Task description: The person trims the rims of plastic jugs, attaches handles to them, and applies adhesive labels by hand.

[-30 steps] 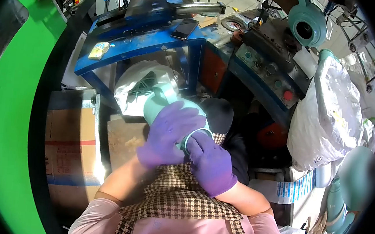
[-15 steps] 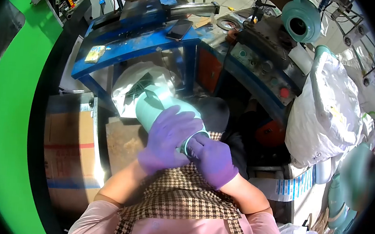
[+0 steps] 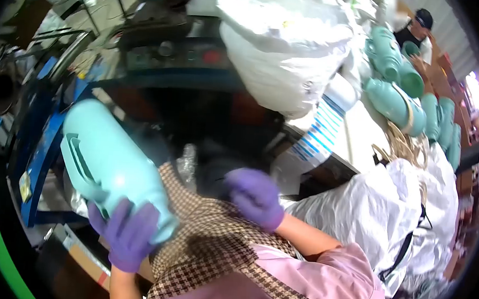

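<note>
A pale turquoise jug-shaped shell (image 3: pixel 117 159) with a side handle lies tilted at the left, its narrower end toward my apron. My left hand (image 3: pixel 129 233), in a purple glove, grips it near that lower end. My right hand (image 3: pixel 255 198), also gloved in purple, is apart from the shell, in front of the apron and left of the label strip (image 3: pixel 316 136). Its fingers are curled and blurred, and whether anything small is in them cannot be made out.
A large white bag (image 3: pixel 284 52) stands ahead beside the dark control panel (image 3: pixel 174 54). More turquoise shells (image 3: pixel 395 105) lie at the upper right, near another person (image 3: pixel 417 34). White sacks (image 3: pixel 358 215) sit at my right, a blue bench (image 3: pixel 44 162) at the left.
The view has swung to the right. My right hand has come away from the shell's opening. The shell, still in my left hand, now shows its handle toward the left.
</note>
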Tool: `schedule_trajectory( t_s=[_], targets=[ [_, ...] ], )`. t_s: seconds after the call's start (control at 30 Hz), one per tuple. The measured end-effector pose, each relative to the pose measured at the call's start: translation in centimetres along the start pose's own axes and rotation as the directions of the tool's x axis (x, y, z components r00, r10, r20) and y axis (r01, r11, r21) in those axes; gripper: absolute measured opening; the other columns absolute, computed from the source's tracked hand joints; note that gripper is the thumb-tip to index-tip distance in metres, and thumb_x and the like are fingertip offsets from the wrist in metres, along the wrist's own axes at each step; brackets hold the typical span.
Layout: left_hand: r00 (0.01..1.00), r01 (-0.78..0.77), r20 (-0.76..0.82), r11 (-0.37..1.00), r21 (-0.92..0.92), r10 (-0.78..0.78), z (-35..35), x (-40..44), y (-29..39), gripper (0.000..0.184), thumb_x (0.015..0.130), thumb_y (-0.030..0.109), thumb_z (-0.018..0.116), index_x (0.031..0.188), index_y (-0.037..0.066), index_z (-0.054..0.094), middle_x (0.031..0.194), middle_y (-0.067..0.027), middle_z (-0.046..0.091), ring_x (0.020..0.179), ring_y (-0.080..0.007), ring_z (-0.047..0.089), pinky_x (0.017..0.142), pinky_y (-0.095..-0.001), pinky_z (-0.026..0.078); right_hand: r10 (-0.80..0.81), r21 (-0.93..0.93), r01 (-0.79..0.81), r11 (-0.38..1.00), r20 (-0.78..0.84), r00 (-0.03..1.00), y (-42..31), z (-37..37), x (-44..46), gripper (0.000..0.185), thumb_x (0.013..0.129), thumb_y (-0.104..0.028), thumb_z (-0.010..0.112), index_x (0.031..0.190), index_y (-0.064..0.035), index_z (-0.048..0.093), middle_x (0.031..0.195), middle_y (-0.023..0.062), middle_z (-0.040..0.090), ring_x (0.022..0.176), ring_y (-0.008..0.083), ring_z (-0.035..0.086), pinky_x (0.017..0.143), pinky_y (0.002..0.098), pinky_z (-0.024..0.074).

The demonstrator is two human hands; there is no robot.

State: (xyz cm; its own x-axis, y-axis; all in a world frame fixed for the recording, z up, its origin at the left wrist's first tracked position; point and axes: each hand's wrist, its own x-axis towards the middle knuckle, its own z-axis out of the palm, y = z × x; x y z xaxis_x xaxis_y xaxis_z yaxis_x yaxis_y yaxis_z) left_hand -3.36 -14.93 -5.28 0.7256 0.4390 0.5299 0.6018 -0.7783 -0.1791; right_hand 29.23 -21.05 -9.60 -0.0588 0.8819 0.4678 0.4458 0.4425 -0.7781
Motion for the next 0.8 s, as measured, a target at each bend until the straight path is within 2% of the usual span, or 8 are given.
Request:
schedule_trajectory(
  t_s=[0.03,0.1,0.17,0.23,0.37,0.43,0.53,0.8],
  targets=[
    [0.996,-0.085,0.008,0.996,-0.023,0.085,0.4,-0.8,0.8,0.031,0.082,0.037,0.078,0.109,0.023,0.072,0.116,0.0056,0.070,0.124,-0.0257,0.057,0.120,-0.0673,0.023,0.107,-0.240,-0.167,0.956,-0.246,0.963,2.4,-0.6,-3.6,0.038,0.087,-0.007,0.072,0.124,0.0006,0.065,0.105,0.0160,0.069,0.093,0.0304,0.068,0.085,0.0388,0.0534],
    [0.971,-0.219,0.078,0.973,-0.076,0.225,1.1,-1.8,2.7,0.026,0.082,0.032,0.075,0.108,0.031,0.072,0.116,0.0123,0.068,0.122,-0.0187,0.058,0.118,-0.0673,0.024,0.281,-0.083,-0.385,0.919,-0.545,0.790,5.9,-3.7,-8.1,0.058,0.091,-0.002,0.070,0.146,-0.0012,0.052,0.111,0.0047,0.065,0.096,0.0120,0.060,0.086,0.0283,0.0510],
    [0.934,-0.308,0.156,0.946,-0.105,0.321,2.0,-2.4,3.9,0.026,0.084,0.030,0.070,0.110,0.035,0.071,0.118,0.0159,0.066,0.120,-0.0129,0.058,0.108,-0.0643,0.030,0.411,0.051,-0.580,0.813,-0.755,0.510,10.1,-6.5,-13.3,0.082,0.089,-0.010,0.076,0.160,-0.0065,0.035,0.116,0.0090,0.061,0.101,0.0157,0.059,0.088,0.0290,0.0510],
    [0.897,-0.364,0.225,0.925,-0.112,0.380,3.3,-3.2,4.7,0.028,0.086,0.030,0.065,0.113,0.038,0.070,0.122,0.0183,0.065,0.119,-0.0087,0.059,0.096,-0.0589,0.036,0.291,-0.200,-0.760,0.618,-0.840,0.457,11.9,-8.9,-15.5,0.098,0.087,-0.019,0.080,0.165,-0.0154,0.021,0.132,0.0133,0.058,0.107,0.0244,0.061,0.089,0.0302,0.0518],
    [0.894,-0.399,0.200,0.916,-0.047,0.400,4.1,-3.0,5.3,0.028,0.085,0.030,0.068,0.110,0.039,0.072,0.129,0.0184,0.065,0.118,-0.0076,0.059,0.096,-0.0569,0.036,0.560,0.375,-0.469,0.799,-0.748,0.356,12.6,-9.8,-13.1,0.096,0.090,-0.006,0.076,0.166,-0.0196,0.019,0.148,0.0154,0.049,0.119,0.0215,0.058,0.094,0.0297,0.0510],
    [0.902,-0.384,0.191,0.921,-0.062,0.388,4.4,-3.2,5.3,0.026,0.084,0.031,0.069,0.108,0.040,0.072,0.130,0.0186,0.065,0.118,-0.0076,0.060,0.099,-0.0581,0.035,0.376,0.313,-0.211,0.926,-0.822,0.428,15.3,-9.6,-12.0,0.086,0.090,0.006,0.073,0.162,-0.0102,0.029,0.142,0.0121,0.056,0.120,0.0183,0.058,0.099,0.0302,0.0503],
    [0.903,-0.385,0.188,0.922,-0.047,0.387,4.9,-4.0,5.3,0.024,0.083,0.031,0.070,0.105,0.040,0.072,0.130,0.0188,0.066,0.117,-0.0079,0.061,0.107,-0.0611,0.031,0.406,0.284,-0.336,0.898,-0.830,0.383,17.1,-9.7,-11.3,0.051,0.088,0.004,0.077,0.137,0.0021,0.061,0.127,0.0094,0.067,0.115,0.0152,0.062,0.100,0.0303,0.0508],
    [0.890,-0.443,0.121,0.897,-0.005,0.440,5.0,-4.2,4.6,0.017,0.081,0.034,0.069,0.097,0.040,0.069,0.125,0.0181,0.068,0.115,-0.0088,0.063,0.114,-0.0666,0.020,0.369,0.237,-0.387,0.891,-0.876,0.312,19.0,-10.1,-12.4,0.030,0.086,0.001,0.079,0.116,0.0020,0.072,0.111,0.0064,0.073,0.098,0.0111,0.066,0.091,0.0264,0.0539]
  ],
)
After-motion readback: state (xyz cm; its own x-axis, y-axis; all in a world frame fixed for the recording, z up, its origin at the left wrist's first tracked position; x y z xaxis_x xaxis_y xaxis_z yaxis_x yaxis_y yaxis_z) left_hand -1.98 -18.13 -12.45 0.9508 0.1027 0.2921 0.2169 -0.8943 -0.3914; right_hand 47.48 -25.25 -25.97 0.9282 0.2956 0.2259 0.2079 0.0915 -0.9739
